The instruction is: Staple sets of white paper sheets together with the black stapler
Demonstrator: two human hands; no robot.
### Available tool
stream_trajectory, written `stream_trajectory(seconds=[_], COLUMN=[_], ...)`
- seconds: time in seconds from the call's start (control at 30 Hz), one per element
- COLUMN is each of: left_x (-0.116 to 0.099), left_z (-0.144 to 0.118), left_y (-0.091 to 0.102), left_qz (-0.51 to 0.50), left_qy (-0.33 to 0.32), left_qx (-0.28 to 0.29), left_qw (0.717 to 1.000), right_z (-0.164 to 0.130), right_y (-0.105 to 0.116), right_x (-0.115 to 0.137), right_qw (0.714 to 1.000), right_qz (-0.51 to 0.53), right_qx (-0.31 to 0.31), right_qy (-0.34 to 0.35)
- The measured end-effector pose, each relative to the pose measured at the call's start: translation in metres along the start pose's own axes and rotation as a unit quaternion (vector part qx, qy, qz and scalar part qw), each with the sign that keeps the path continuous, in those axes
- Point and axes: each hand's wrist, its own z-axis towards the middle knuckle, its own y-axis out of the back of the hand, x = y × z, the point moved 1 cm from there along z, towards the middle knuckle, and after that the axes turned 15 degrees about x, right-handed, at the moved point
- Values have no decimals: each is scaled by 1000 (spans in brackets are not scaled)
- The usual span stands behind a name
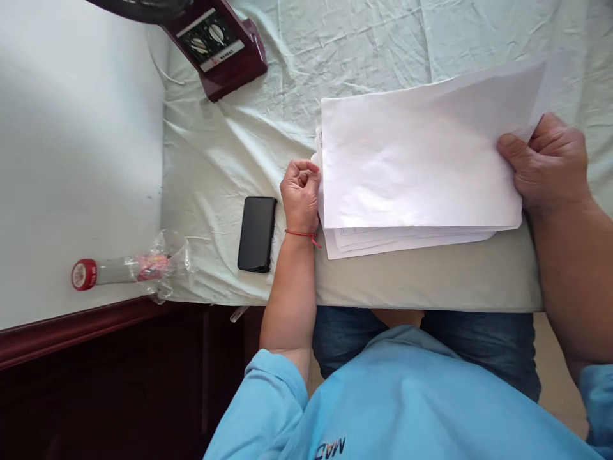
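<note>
A white sheet of paper [412,160], blank on the side facing me, lies slanted over a stack of papers [407,239] whose lower edges stick out. My right hand [550,160] pinches its right end, thumb on top, and lifts that end off the stack; whether more than one sheet is in the grip I cannot tell. Against the left edge of the papers rests my left hand [301,195], its fingers curled in and nothing visible inside them. A red string bracelet circles that wrist.
Left of my left hand lies a black phone [257,234]. A dark red fan base [225,54] with knobs stands at the upper left. Toward the far left, a red-capped clear tube [115,271] with plastic wrap lies on a white surface. A pale green cloth [364,38] covers the table.
</note>
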Motion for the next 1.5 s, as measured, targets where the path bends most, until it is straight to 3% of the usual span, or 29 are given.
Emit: stream_trajectory(seconds=[0.2, 0.4, 0.6, 0.83, 1.13, 1.5], left_x=[-17, -22, -16, -17, -17, -17], left_z=[-5, -8, -5, -4, -2, -4], left_y=[-12, -12, -8, -9, -4, -7], left_qz=[-68, -23, 32, 8, -79, -89], left_qy=[12, 9, 22, 29, 28, 9], left_qx=[36, 79, 48, 1, 58, 73], left_qw=[997, 997, 998, 1000, 995, 993], right_z=[0, 0, -1, -4, -7, -10], right_y=[0, -2, 0, 0, -4, 1], right_x=[1, 1, 1, 2, 12, 2], right_qw=[1000, 1000, 1000, 999, 997, 993], right_qz=[6, 9, -10, -20, -8, -79], right_qx=[-5, -11, 2, 26, 71, 86], right_qy=[8, 3, -7, -24, -30, -23])
